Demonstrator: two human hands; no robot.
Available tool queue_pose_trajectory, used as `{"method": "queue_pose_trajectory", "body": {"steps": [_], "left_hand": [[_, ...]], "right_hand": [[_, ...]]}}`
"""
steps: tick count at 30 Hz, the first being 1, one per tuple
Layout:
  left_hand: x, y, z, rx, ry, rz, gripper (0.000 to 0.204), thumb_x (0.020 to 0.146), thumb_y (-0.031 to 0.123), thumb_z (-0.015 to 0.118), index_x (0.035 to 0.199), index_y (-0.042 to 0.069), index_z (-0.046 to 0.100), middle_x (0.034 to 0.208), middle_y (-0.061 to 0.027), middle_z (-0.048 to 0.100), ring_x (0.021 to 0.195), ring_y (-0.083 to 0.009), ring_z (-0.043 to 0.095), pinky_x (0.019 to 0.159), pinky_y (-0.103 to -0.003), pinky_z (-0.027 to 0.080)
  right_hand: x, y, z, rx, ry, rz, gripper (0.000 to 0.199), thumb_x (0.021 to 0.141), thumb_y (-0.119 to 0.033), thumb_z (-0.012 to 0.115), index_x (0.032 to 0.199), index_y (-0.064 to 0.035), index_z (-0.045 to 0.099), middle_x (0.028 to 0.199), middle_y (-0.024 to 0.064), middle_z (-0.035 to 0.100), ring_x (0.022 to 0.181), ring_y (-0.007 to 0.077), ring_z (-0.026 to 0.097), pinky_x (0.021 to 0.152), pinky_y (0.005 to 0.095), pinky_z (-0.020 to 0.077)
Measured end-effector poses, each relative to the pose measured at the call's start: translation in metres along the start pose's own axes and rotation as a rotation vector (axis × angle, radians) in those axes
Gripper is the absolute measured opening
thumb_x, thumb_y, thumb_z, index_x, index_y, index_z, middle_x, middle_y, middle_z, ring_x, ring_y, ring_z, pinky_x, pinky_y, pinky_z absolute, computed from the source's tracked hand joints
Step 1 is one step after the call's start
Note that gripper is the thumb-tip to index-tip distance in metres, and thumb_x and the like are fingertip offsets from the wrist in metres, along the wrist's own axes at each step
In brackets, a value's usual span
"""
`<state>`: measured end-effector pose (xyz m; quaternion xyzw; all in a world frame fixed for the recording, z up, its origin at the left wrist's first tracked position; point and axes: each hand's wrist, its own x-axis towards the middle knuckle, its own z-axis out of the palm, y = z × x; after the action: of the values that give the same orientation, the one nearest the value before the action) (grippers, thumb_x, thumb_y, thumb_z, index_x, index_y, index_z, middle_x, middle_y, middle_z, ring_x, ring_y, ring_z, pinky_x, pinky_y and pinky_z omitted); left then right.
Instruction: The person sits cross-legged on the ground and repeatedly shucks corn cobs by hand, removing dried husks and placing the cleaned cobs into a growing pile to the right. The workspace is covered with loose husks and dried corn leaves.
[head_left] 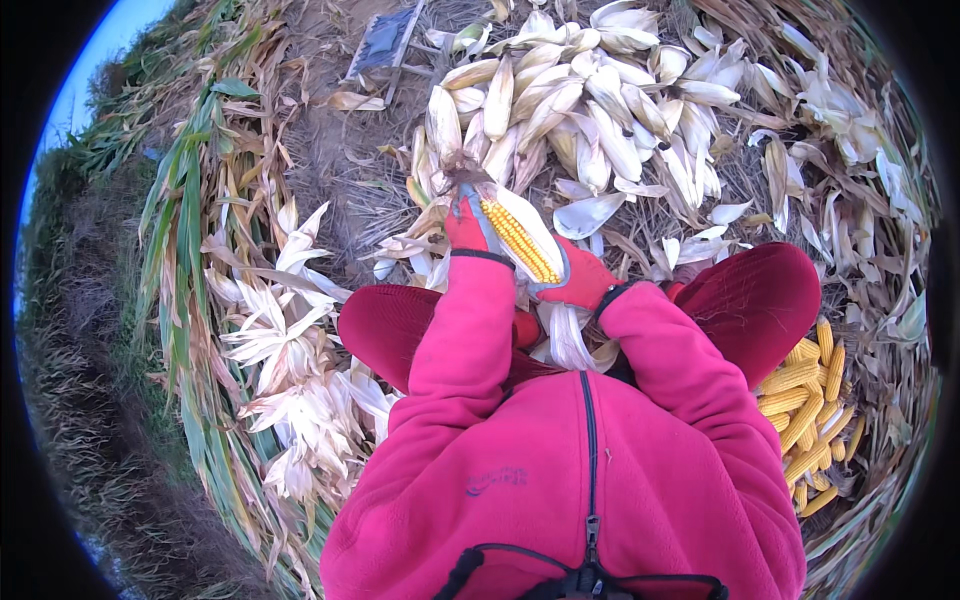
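Note:
Between my two hands is a corn cob (519, 238), its yellow kernels bare along one side while pale husk (535, 222) still wraps the other. My left hand (468, 222), in a red and grey work glove, is closed round the upper end, where brown silk sticks out. The lower end rests in my right hand (578, 277), gloved the same way and closed about the cob and its husk. Strips of pale husk (566, 338) hang below, between my knees.
Unhusked ears (585, 100) lie heaped ahead of me. Bare yellow cobs (808, 410) are piled at my right, and stripped husks (300, 400) at my left. A small low stool-like object (385, 42) stands at the far left. Dry stalks (190, 230) line both sides.

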<state>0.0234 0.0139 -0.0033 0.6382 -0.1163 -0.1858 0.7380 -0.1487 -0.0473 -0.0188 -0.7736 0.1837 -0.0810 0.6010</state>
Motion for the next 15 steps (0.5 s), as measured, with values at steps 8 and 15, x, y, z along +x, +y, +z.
{"method": "queue_pose_trajectory", "body": {"steps": [8,15], "left_hand": [[0.005,-0.012,-0.021,0.429,-0.242,0.085,0.039,0.092,0.032,0.041,0.102,-0.001,0.057,0.091,-0.0103,0.062,0.074,-0.0167,0.06,0.066,-0.03,0.049],[-0.008,0.012,-0.027,0.034,-0.349,-0.051,0.048,0.092,0.041,0.043,0.104,-0.003,0.057,0.098,-0.0121,0.062,0.087,-0.0186,0.059,0.079,-0.03,0.046]], "right_hand": [[-0.014,0.012,0.005,0.384,-0.174,-0.031,0.071,0.064,-0.022,0.076,0.123,-0.004,0.042,0.116,0.0096,0.055,0.106,0.0183,0.053,0.092,0.0325,0.0403],[-0.018,-0.006,-0.009,0.718,-0.46,0.154,0.071,0.067,-0.015,0.074,0.129,-0.0039,0.041,0.121,0.006,0.053,0.109,0.0141,0.048,0.095,0.0298,0.0361]]}}
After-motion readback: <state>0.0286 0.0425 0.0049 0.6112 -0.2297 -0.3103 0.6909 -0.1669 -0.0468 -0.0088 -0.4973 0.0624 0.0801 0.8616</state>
